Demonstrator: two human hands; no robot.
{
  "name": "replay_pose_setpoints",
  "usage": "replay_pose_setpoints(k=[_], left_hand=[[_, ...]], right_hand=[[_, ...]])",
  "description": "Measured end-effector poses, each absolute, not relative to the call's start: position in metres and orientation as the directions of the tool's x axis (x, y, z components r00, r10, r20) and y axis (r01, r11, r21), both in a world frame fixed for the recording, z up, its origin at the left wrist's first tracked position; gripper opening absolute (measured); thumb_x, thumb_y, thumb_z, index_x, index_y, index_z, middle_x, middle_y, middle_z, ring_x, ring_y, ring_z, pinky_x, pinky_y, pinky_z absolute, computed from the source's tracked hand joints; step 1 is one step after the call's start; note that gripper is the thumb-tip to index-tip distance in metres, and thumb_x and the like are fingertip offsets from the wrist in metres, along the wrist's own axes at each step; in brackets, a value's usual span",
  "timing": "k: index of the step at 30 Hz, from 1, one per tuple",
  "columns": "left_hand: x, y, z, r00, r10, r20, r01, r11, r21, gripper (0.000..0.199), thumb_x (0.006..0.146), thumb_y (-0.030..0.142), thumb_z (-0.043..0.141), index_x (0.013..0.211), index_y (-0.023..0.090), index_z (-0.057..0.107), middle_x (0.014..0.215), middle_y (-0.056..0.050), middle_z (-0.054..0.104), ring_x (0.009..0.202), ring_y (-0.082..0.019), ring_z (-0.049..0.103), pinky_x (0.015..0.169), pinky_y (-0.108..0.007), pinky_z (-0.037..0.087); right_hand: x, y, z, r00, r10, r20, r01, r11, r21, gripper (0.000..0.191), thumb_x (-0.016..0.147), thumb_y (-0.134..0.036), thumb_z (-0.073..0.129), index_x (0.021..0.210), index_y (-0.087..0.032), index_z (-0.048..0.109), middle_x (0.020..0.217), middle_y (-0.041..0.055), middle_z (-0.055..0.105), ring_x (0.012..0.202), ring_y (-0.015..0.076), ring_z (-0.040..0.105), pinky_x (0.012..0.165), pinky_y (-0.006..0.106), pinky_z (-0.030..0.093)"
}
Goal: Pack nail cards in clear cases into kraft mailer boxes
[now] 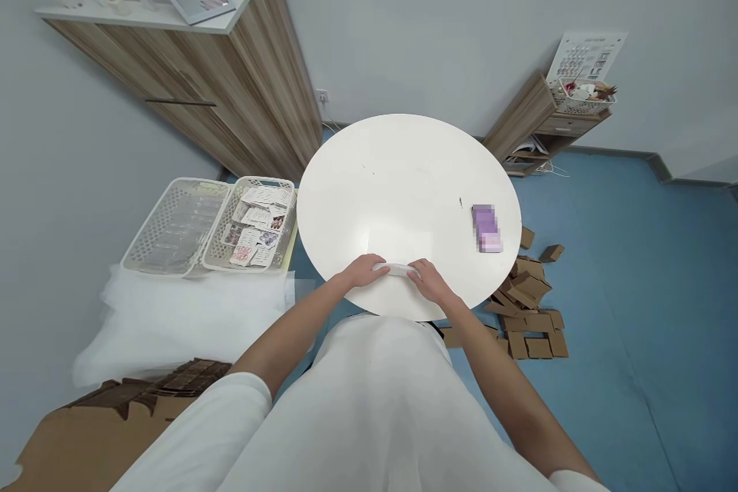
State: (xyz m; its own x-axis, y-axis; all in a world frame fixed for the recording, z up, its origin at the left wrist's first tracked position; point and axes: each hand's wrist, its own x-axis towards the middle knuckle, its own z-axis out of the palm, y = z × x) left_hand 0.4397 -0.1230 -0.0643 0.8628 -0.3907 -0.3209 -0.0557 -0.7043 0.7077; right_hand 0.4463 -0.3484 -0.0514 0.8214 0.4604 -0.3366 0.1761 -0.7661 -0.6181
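Note:
A narrow white roll (398, 269), perhaps of foam wrap, lies across the front part of the round white table (397, 192). Its left end is under the curled fingers of my left hand (365, 270). At the other end, my right hand (430, 280) has its fingers closed over the roll. Whatever is inside the roll, if anything, is hidden. A small purple and pink thing (487, 229), blurred into blocks, sits near the table's right edge.
To the left, an open white basket (294, 224) holds several printed packs beside a second basket (130, 254) of clear cases. White sheets (190, 315) and brown cardboard (104, 438) lie closer to me. Folded cardboard boxes (527, 284) cover the floor at right. A wooden cabinet (254, 92) stands behind.

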Motion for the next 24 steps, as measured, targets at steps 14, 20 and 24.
replay_pose_setpoints(k=[14,20,24], left_hand=[[0.443,-0.118,-0.089,0.887,0.055,-0.459,0.266,-0.872,0.410,0.036,0.085,0.039,0.029,0.064,0.019,0.049,0.067,-0.005,0.057,0.063,-0.018,0.053,0.055,-0.028,0.036],[0.440,-0.124,-0.078,0.935,0.187,-0.302,0.282,-0.906,0.314,0.030,0.086,0.038,0.034,0.104,0.018,0.046,0.103,-0.010,0.055,0.091,-0.023,0.053,0.073,-0.034,0.039],[0.436,-0.144,-0.072,0.985,-0.102,-0.137,-0.052,-0.942,0.331,0.039,0.085,0.035,0.036,0.121,0.020,0.039,0.127,-0.012,0.042,0.117,-0.027,0.037,0.093,-0.040,0.028]], right_hand=[[0.491,-0.353,-0.092,0.901,0.151,-0.407,-0.159,-0.758,-0.633,0.023,0.080,-0.031,0.041,0.097,-0.023,0.054,0.091,0.0022,0.062,0.079,0.0169,0.056,0.066,0.027,0.042],[0.485,-0.356,-0.097,0.927,0.056,-0.372,-0.190,-0.783,-0.592,0.029,0.079,-0.028,0.040,0.106,-0.022,0.051,0.099,0.0052,0.059,0.088,0.0193,0.054,0.072,0.030,0.043],[0.469,-0.358,-0.096,0.969,-0.019,-0.248,-0.172,-0.771,-0.613,0.048,0.078,-0.030,0.043,0.123,-0.016,0.037,0.122,0.0120,0.043,0.115,0.0261,0.038,0.092,0.039,0.036]])
